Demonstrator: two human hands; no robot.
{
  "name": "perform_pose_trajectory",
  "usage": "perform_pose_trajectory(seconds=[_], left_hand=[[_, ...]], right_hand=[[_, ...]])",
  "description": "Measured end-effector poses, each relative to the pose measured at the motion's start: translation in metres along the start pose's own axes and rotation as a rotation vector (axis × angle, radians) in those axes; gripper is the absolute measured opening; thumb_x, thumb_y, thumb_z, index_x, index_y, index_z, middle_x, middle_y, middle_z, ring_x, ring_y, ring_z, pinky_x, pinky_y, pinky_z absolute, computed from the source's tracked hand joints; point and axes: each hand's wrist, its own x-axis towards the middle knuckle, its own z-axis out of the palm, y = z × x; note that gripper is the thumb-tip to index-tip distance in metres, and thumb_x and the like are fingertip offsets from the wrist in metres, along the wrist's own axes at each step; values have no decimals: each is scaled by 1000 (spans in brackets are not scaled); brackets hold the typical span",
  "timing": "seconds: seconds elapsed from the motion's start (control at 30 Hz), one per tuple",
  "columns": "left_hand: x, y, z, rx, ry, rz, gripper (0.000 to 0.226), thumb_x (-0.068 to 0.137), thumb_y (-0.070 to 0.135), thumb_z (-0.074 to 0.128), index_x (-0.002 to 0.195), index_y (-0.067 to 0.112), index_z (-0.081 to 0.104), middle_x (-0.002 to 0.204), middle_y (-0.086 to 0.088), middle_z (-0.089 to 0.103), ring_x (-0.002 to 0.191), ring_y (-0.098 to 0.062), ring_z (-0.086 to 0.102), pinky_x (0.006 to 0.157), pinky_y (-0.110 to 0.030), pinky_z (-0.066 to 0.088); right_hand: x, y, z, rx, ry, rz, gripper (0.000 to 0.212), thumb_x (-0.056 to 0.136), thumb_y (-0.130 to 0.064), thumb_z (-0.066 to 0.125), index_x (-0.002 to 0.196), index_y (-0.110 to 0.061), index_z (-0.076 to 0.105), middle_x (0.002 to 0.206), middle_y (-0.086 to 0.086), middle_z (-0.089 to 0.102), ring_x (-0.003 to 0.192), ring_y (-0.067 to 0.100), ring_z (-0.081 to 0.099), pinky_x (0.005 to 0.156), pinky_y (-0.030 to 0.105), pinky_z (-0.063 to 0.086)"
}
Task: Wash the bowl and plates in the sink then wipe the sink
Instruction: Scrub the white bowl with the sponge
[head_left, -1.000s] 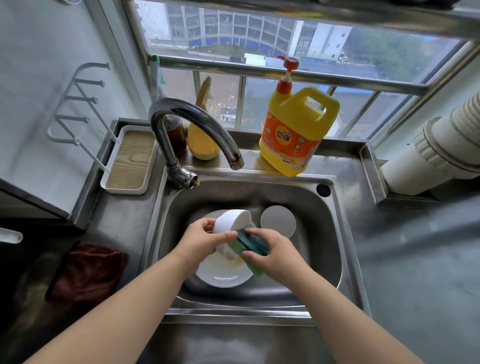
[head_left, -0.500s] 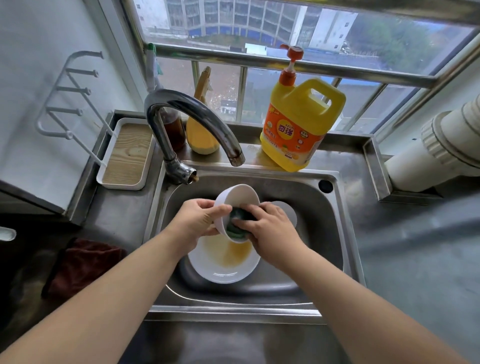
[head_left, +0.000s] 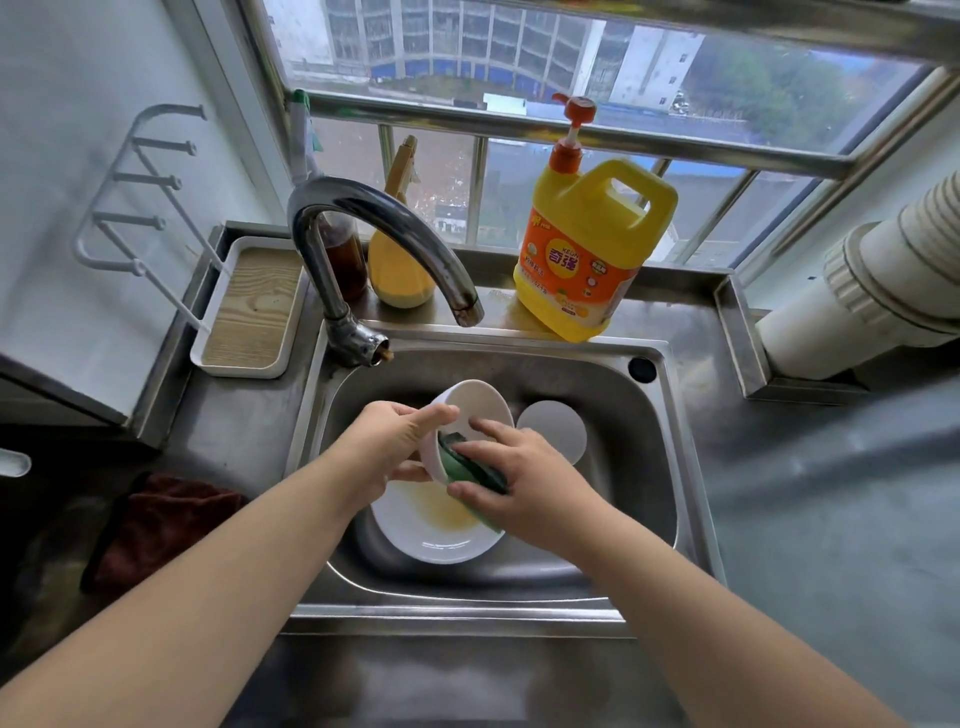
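Over the sink (head_left: 670, 467), the left hand (head_left: 387, 449) grips the tilted white bowl (head_left: 480, 408), thumb on its rim. Right hand (head_left: 524, 483) fingers (head_left: 485, 431) clench a green sponge (head_left: 470, 465) against the bowl's inside.

The bowl (head_left: 480, 410) and plates (head_left: 441, 530) were white, the sponge (head_left: 470, 465) green, the soap jug (head_left: 587, 249) yellow with an orange label, the cloth (head_left: 161, 525) dark red.

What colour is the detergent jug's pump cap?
Orange-red pump cap on the yellow detergent jug; head view.
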Motion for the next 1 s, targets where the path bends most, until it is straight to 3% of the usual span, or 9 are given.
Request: perform_pose_trajectory(seconds=[0.1, 0.27, 0.33, 0.43, 0.53, 0.67, 0.77, 0.87, 1.0], left_hand=[[-1, 2, 2, 42, 10, -9, 28, 85, 25, 67, 100, 2, 64, 91, -18, 67, 74, -25, 69, 56, -31, 57], [-3, -12, 3, -12, -46, -10, 37, 90, 33, 59, 124, 25, 48, 113, -8, 61, 95, -22, 64, 69, -35, 57], [-4, -17, 2, -176, -117, -47, 27, 93, 30, 53, 117, 21, 56, 105, -10, 66, 89, -20, 65, 78, -35, 55], [-7, -25, 0, -330, -189, 13, 25, 91, 14, 56, 113, 5, 63, 102, -12, 69, 84, -14, 67, 77, -25, 56], [-8, -35, 4, -321, -249, 148, 41, 78, 11, 74, 116, 4, 61, 99, -10, 71, 84, -15, 69, 73, -23, 56], [-8, -36, 10, -333, -224, 247, 89, 42, 40, 94, 114, 9, 54, 94, -6, 72, 84, -16, 68, 72, -25, 56], [-10, -29, 10, -299, -221, 284, 93, 39, 46, 94, 114, 7, 53, 93, -8, 72, 84, -18, 68, 77, -30, 57], [-14, -16, 10, -257, -193, 299, 67, 58, 31, 89, 111, 4, 56, 89, -8, 72, 81, -21, 68, 76, -35, 57], [-16, 4, 10, -81, -118, 229, 44, 72, 26, 74, 108, 2, 63, 85, -8, 72, 78, -22, 66, 73, -38, 57]], right_hand=[[1, -10, 4, 269, 13, 98, 51, 86, -45, 62, 134, -36, 46, 132, -5, 53, 117, 17, 50, 101, 37, 44], [-2, -14, 9, 405, 46, 185, 43, 86, -35, 65, 128, -30, 53, 116, -4, 54, 107, 13, 53, 94, 27, 46], [-3, -12, 5, 572, 80, 246, 37, 86, -29, 67, 121, -29, 58, 109, -9, 59, 102, 12, 57, 92, 30, 50], [-1, -6, -3, 953, 120, 375, 29, 87, -23, 67, 114, -28, 59, 105, -5, 64, 101, 20, 62, 90, 37, 53], [0, -5, -6, 1295, 90, 427, 26, 91, -25, 61, 116, -16, 61, 111, 13, 66, 100, 27, 64, 87, 41, 54], [2, -13, -6, 1621, 104, 470, 28, 96, -24, 49, 116, -6, 58, 101, 18, 66, 88, 24, 64, 78, 35, 54], [0, -10, -3, 1500, 68, 325, 24, 97, -19, 48, 116, -15, 62, 104, 14, 67, 93, 22, 63, 87, 36, 51], [-4, -8, -5, 1191, 64, 142, 22, 92, -19, 55, 109, -25, 68, 107, 3, 69, 101, 19, 63, 95, 35, 50], [1, 8, -5, 313, 156, -132, 29, 90, -8, 58, 116, -17, 68, 140, 0, 45, 122, 21, 47, 105, 32, 41]])
